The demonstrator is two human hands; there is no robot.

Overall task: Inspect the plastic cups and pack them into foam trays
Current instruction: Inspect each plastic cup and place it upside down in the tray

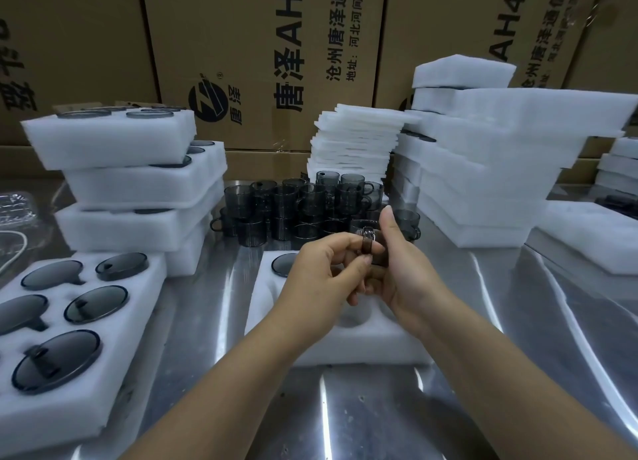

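**Cup held in both hands over a tray**

A dark, see-through cup (368,242) is held in the air between both hands, just above the far part of a white foam tray (362,351) that lies on the metal table (379,414). The left hand (322,273) is curled, and the cup's handle side is pinched between its thumb and forefinger. The right hand (405,269) is wrapped round the cup's body from the other side, with the thumb raised. Most of the cup is hidden by the fingers.

In the tray's far-left pocket a dark round piece (284,264) is seated. A round pocket (352,318) is seen between the wrists.

Behind the tray, loose cups (300,204) are stacked in a cluster. At the left, a second tray (148,304) filled with dark round pieces is seen, with a pile of filled trays (138,190) behind it. Foam sheets (352,142) and a foam pile (483,169) are stacked at the right. Printed boxes (259,45) are lined up at the back.
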